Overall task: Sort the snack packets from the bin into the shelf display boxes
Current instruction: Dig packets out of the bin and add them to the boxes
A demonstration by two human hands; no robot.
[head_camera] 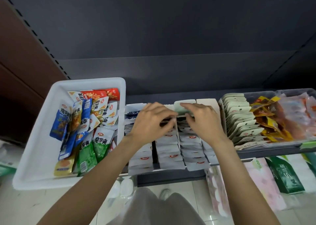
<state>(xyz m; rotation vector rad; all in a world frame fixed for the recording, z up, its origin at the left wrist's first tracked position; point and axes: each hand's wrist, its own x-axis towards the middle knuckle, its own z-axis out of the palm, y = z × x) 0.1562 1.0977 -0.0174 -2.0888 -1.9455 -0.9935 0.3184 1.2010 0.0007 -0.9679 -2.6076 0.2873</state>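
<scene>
Now, from the head camera, your left hand [151,122] and right hand [201,120] sit over the rows of white packets [168,149] in the shelf display boxes [207,103]. Your right fingers curl round a pale green packet [181,109]; your left fingers bend down into the rows, perhaps pinching one, though I cannot tell. Left of you, the white bin [42,122] holds mixed snack packets [85,122].

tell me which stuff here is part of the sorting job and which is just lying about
Part of the job:
white bin
mixed snack packets in it
rows of white packets on the shelf
left hand, right hand, both at those rows

Lying about:
clear tray of other snacks
green box below the shelf
</scene>
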